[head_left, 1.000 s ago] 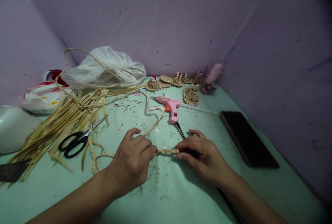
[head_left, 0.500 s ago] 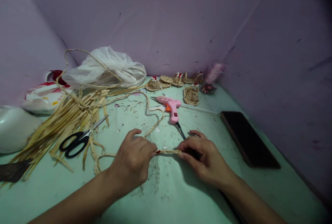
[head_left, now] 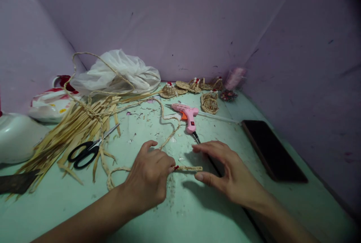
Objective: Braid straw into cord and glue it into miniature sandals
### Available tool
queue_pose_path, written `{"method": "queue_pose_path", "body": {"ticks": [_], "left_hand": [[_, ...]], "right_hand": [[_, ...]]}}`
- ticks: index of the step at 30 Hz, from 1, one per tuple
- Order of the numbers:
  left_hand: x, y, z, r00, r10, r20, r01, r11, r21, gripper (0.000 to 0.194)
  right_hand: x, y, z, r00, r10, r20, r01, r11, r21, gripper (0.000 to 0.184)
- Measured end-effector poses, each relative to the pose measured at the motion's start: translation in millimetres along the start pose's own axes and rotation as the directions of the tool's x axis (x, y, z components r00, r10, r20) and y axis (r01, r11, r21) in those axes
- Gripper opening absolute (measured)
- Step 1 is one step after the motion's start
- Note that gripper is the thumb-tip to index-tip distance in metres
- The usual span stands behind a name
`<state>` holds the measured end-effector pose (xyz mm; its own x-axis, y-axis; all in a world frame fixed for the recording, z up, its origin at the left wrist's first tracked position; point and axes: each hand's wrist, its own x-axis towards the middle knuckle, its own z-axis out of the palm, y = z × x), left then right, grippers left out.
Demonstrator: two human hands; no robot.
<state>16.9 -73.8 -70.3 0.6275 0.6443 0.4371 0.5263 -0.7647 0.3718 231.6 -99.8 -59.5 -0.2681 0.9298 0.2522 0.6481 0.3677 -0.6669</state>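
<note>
My left hand point(head_left: 150, 175) is closed on a braided straw cord, pinching it close to a small dark red mark. The cord's short end point(head_left: 191, 168) sticks out to the right of my fingers, and the rest trails behind the hand toward the left and back. My right hand point(head_left: 225, 171) stands open around the tip of that end, thumb and fingers apart, holding nothing. Beyond the hands lies a pink glue gun point(head_left: 189, 117) with an orange trigger, its black cable passing behind my right hand.
At left lie black-handled scissors point(head_left: 87, 153), flat straw strips point(head_left: 64, 138), a dark blade point(head_left: 18, 183) and a white bottle point(head_left: 19, 138). Small woven slippers point(head_left: 209, 103) and a white plastic bag point(head_left: 121, 72) sit at the back. A dark phone point(head_left: 273, 151) rests at right.
My right hand has let go of the cord's end and spread its fingers. The left hand keeps its pinch, and the view has shifted slightly.
</note>
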Motion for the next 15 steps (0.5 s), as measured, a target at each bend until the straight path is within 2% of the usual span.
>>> {"method": "queue_pose_path", "body": {"ticks": [6,8,11,15], "left_hand": [[-2,13,5.2,0.998,0.055,0.012,-0.055,0.998,0.021,0.018],[-1,16,5.5,0.999,0.049,0.016,-0.049,0.999,-0.004,0.018],[0,15,3.1,0.999,-0.02,0.03,0.022,0.996,-0.089,0.016],[4,12,-1.8,0.979,-0.183,0.089,0.194,0.971,-0.14,0.015]], "right_hand": [[-2,-21,17,0.991,-0.109,0.082,0.12,0.983,-0.141,0.008],[-2,-22,21,0.991,-0.104,0.08,0.115,0.982,-0.149,0.004],[-1,-18,23,0.996,-0.078,0.041,0.082,0.988,-0.13,0.005],[-1,-14,21,0.999,-0.033,-0.007,0.032,0.992,-0.124,0.005]]}}
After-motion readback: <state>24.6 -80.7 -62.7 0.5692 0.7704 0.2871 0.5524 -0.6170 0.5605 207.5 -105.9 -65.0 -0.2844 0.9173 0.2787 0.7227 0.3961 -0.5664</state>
